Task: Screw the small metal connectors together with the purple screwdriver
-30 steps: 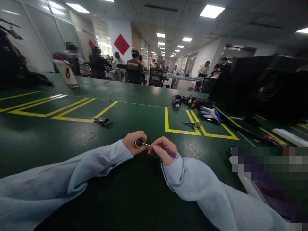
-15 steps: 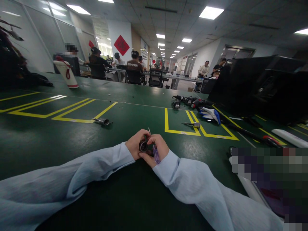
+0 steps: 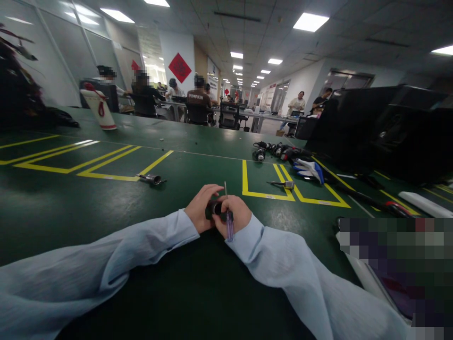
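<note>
My left hand [image 3: 200, 206] is closed around a dark, round, hollow part [image 3: 215, 207], its opening turned toward me. My right hand [image 3: 238, 215] grips a screwdriver [image 3: 230, 227] with a see-through purple handle; the thin metal shaft points up past the fingers. Fingers of my right hand also touch the round part, and the two hands meet over the near side of the green table [image 3: 141, 219]. To the left lies a metal cylindrical part [image 3: 154, 179] with a thin stem. A similar metal part [image 3: 288, 184] rests to the right on yellow tape.
Several dark tools or fittings [image 3: 279, 150] lie in a heap at the back right, beside a blue and white glove [image 3: 308, 170]. A white cup [image 3: 100, 108] stands far left. Black equipment [image 3: 371, 127] fills the right. Several people sit beyond the table.
The round part has turned and sits slightly higher in my left hand. The screwdriver has swung more upright in my right hand, its shaft showing a little further right.
</note>
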Demonstrator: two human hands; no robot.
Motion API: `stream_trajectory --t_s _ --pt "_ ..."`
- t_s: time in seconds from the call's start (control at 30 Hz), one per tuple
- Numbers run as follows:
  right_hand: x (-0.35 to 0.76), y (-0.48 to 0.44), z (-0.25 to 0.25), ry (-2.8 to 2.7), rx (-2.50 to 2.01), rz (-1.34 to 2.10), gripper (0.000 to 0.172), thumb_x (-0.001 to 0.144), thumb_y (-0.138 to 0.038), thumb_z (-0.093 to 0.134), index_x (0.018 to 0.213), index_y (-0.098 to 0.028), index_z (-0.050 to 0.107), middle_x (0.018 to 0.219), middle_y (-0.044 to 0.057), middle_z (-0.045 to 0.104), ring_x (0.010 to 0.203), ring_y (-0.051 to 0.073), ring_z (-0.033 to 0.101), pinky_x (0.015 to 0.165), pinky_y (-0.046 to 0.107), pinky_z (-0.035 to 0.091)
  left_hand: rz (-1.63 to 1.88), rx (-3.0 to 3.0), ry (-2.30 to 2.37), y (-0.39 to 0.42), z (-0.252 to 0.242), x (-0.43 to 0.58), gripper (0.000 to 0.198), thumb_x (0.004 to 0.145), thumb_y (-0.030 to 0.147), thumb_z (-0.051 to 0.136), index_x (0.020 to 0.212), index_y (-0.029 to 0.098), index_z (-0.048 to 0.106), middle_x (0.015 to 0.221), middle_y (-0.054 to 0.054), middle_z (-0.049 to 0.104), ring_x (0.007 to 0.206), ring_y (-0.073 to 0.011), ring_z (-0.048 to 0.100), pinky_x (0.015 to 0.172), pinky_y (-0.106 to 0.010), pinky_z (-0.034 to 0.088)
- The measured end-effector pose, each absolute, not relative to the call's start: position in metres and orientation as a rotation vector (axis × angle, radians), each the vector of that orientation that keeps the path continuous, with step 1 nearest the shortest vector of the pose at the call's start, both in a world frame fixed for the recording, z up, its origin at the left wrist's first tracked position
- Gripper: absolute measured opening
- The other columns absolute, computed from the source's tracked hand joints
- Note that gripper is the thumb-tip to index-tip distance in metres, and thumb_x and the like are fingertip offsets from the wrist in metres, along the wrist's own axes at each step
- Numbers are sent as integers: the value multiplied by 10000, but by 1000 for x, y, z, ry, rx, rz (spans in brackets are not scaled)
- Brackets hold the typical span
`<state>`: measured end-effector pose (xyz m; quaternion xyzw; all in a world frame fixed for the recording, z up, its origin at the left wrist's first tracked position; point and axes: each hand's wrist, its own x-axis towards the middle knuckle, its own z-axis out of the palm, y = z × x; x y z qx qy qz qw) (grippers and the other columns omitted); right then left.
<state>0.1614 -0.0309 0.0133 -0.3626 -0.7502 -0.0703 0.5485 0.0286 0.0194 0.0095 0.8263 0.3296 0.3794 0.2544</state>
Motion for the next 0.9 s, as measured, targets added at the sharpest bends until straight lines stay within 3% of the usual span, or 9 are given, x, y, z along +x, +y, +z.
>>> stream_trajectory --t_s 0.1,0.4,0.6,0.73,0.9 --pt "183 -15 16 -1714 -900 -365 190 571 -111 505 663 -208 369 765 36 574 701 154 530 639 265 443 1184 2568 879 21 19 15 671 560 266 656 1161 156 379 1194 -140 409 1124 -294 390 914 -458 374" --pt "286 32 16 -1646 -1469 -590 126 614 -106 466 642 -201 388 728 52 507 725 198 489 679 317 406 1187 2993 1344 80 28 -84 613 699 430 542 1185 108 352 1198 -156 412 1130 -291 390 960 -432 322" --pt "310 38 10 -1611 -1740 -574 94 606 -123 474 642 -198 428 715 52 483 660 189 454 651 296 377 754 2857 1669 125 27 -141 647 718 507 445 1212 98 359 1258 -159 367 1166 -335 335 958 -461 270" --pt "309 42 6 -1651 -1847 -544 114 607 -83 457 660 -183 473 704 63 498 613 176 436 604 281 355 537 2799 1534 136 28 -136 604 693 560 412 1123 142 485 1127 -138 492 1025 -297 466 882 -406 345" --pt "304 40 3 -1674 -1918 -526 142 610 -82 483 709 -182 500 753 82 510 619 179 431 581 291 333 452 2792 1443 138 34 -124 411 715 484 368 821 157 593 830 -92 559 802 -219 516 767 -320 387"
